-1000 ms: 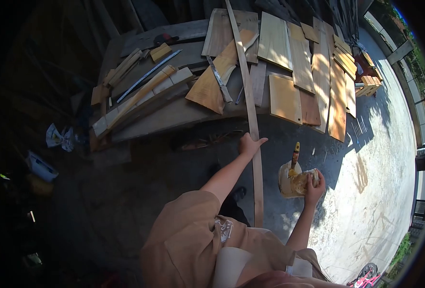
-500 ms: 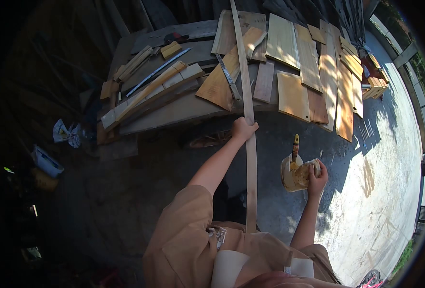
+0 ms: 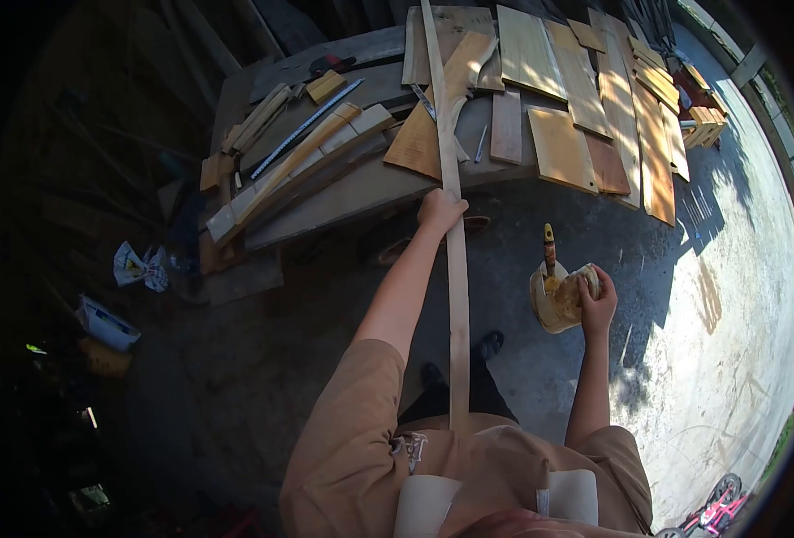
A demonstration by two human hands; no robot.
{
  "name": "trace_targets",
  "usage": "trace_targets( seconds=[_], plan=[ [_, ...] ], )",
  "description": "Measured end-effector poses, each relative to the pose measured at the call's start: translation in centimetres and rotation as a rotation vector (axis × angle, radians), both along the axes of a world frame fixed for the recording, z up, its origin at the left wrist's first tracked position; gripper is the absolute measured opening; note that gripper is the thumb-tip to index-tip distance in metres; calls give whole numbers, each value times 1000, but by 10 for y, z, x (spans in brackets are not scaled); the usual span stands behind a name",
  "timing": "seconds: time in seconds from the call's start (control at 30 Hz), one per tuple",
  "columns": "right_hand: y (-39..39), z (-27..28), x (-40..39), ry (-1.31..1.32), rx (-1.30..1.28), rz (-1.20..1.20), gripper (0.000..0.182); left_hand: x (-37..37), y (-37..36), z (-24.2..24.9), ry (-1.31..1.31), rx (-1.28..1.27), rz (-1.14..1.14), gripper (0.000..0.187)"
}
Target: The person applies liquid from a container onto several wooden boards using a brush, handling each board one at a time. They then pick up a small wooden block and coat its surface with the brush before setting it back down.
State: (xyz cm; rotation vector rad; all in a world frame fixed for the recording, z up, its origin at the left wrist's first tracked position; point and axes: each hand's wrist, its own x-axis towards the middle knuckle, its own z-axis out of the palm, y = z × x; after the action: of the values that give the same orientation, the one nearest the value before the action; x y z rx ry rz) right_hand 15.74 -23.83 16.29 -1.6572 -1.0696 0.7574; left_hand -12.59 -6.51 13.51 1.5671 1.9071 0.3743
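A long, thin wooden strip (image 3: 458, 296) runs from close to my body up across the bench. My left hand (image 3: 442, 212) is closed around it near the bench's front edge. Off to the right, my right hand (image 3: 598, 300) grips the side of a stained, cream-coloured container (image 3: 554, 307). A paintbrush (image 3: 550, 251) with a yellow-tipped handle stands upright in it. The strip's far end passes over a wide wooden board (image 3: 415, 148) lying on the bench.
Several flat boards (image 3: 562, 148) cover the right part of the workbench (image 3: 343, 204). Long wood pieces (image 3: 303, 166) and a ruler-like strip (image 3: 307, 128) lie on its left. A white box (image 3: 108, 323) sits on the floor at left, and a pink-framed bike (image 3: 715, 511) is at lower right.
The view has tilted, so the bench sits higher and my feet now show below. Both hands keep their hold on the strip and the container; the strip leans slightly further left.
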Motion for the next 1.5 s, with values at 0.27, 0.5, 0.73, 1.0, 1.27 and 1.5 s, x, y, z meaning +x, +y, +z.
trace_targets(
  seconds=[0.27, 0.5, 0.73, 1.0, 1.27, 1.5],
  plan=[
    [-37, -5, -48, -4, 30, 31, 32, -119, -7, -17, 226, -38, 326, 52],
    [-51, 11, -60, -49, 48, 34, 31, -152, -5, -3, 259, 100, 350, 49],
    [-20, 32, -52, -43, 22, 30, 31, -186, 4, 27, 600, 207, 261, 36],
    [98, 20, -21, -43, 98, 131, 32, -288, 24, 51, 735, 133, 239, 34],
    [208, 43, -25, -119, 65, 252, 34, -316, 36, 31, 732, -72, 370, 35],
    [262, 45, -63, 4, 77, 263, 37, -301, 45, 53, 697, -71, 356, 37]
  ],
)
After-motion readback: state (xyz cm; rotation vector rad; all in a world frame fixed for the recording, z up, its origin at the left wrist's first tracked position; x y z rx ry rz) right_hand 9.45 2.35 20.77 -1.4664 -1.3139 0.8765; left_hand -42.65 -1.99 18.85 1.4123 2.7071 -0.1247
